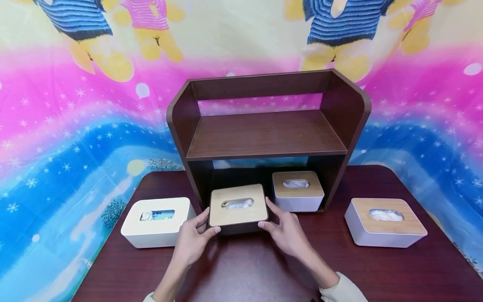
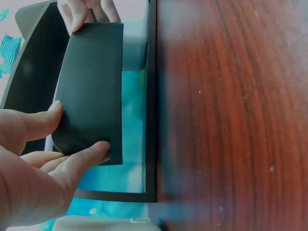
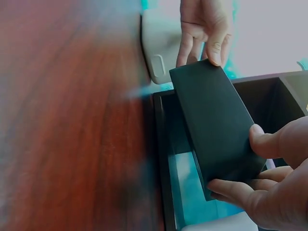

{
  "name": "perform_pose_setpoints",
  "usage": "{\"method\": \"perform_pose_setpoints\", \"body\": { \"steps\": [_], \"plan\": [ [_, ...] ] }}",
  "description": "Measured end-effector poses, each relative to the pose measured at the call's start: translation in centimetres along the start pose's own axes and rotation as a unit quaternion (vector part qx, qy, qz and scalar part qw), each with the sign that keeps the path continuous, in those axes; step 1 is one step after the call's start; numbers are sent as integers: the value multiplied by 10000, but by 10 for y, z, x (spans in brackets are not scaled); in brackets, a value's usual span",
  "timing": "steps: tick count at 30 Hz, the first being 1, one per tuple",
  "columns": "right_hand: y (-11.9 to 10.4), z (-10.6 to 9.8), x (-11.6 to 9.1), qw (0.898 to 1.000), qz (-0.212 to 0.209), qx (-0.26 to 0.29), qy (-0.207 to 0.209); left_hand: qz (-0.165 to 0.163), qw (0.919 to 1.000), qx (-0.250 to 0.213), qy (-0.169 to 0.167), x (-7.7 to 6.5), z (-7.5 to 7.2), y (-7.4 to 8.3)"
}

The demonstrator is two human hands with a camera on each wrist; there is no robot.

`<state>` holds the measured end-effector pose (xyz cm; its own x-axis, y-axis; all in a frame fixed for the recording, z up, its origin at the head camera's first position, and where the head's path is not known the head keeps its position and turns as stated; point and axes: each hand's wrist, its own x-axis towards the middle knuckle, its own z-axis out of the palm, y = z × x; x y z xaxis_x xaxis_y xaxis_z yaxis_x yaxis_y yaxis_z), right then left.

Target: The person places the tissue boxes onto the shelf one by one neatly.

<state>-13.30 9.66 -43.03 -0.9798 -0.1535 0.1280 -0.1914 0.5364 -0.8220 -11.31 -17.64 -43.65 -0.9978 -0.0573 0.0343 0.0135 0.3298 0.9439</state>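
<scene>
Between both hands is a tissue box point(image 1: 230, 214) with dark sides and a light wooden lid, held at the front of the shelf's lower opening. My left hand point(image 1: 192, 239) grips its left end, thumb on the front face. At the right end my right hand point(image 1: 286, 230) holds it the same way. Both wrist views show the dark front face point(image 2: 91, 91) with thumb and fingers at each end. Tissue packaging shows through the lid's oval slot. A white tissue box with a wooden lid point(image 1: 298, 191) sits in the lower compartment, right of the held box.
A dark brown two-tier desk shelf point(image 1: 264, 134) stands at the back of the reddish-brown table point(image 1: 241, 272). An all-white tissue box point(image 1: 158, 226) is left of it, close to my left hand. Another white box with a wooden lid point(image 1: 385, 226) stands at the right. A patterned curtain point(image 1: 75, 147) hangs behind.
</scene>
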Motion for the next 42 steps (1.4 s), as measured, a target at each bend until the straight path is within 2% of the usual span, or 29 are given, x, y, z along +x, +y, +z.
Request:
{"method": "perform_pose_setpoints", "body": {
  "steps": [8,17,22,28,32,36,42],
  "plan": [
    [2,5,16,9989,-222,-4,418,142,9991,-295,254,17,3,4],
    [6,13,31,9966,-83,441,695,205,9985,-232,459,36,12,5],
    [8,19,36,9959,11,191,879,172,9978,-189,611,43,18,2],
    [7,25,41,9955,49,206,929,121,9969,-282,722,49,20,-2],
    [6,31,45,9943,30,422,978,114,9959,-397,799,56,19,-5],
    [8,38,48,9931,-10,649,977,73,9953,-409,872,60,19,-5],
    [10,44,54,9932,-48,698,931,27,9947,-340,966,64,19,-7]
  ]
}}
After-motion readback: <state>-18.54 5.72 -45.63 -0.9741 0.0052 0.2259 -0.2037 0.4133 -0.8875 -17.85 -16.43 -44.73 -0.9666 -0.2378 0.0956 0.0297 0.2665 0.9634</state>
